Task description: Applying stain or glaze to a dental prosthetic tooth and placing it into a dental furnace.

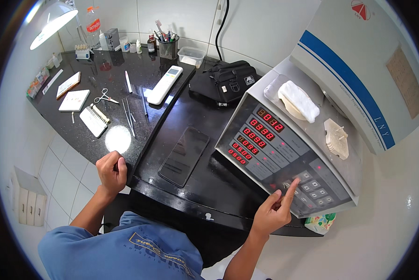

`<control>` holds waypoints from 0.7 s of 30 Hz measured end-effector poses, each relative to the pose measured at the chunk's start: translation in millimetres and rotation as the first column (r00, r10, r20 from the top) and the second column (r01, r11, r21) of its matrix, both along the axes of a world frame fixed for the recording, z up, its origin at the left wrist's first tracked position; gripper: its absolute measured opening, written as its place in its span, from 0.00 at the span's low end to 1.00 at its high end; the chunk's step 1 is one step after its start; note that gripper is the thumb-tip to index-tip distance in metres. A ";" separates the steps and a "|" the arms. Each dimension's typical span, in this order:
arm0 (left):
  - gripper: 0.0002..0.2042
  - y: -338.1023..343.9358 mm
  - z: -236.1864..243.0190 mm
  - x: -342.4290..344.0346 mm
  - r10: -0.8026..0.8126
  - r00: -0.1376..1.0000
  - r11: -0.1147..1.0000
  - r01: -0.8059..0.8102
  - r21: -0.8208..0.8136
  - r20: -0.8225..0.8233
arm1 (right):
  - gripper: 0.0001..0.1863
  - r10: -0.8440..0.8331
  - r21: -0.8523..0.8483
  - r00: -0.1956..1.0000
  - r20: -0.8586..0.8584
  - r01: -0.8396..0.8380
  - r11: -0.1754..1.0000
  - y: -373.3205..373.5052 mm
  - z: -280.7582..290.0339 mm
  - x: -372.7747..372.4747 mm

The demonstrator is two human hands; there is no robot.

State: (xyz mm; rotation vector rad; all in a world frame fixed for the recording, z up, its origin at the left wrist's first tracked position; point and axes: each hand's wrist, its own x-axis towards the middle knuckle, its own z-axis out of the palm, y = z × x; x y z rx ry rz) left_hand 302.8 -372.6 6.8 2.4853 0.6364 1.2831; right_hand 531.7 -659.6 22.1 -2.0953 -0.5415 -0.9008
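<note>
The left hand [111,171] rests clenched on the counter edge [139,163], holding nothing. Beside it lies a dark phone [183,156], with bare counter around. The right hand [277,210], index finger out, presses a key on the furnace panel [284,154]; its red displays are lit, so keying seems underway.

The counter [172,116] is polished black stone, glossy enough to mirror the lamp glare, and the phone [183,156] lying on it has a smooth dark glass face. The machine [284,144] has a matt grey panel with smooth plastic keys under the right hand [275,212], and a soft white cloth pad [299,100] sits on its top. The bag [225,83] looks like matt black woven fabric, the scissors [105,97] are shiny metal, and the remote [165,84] is smooth white plastic.
</note>
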 end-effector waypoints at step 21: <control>0.06 -30.1 29.1 32.3 -0.250 0.961 0.951 0.221 -0.217 -0.117 | 0.24 -0.056 -0.051 0.998 0.019 0.057 0.997 3.8 2.1 -0.4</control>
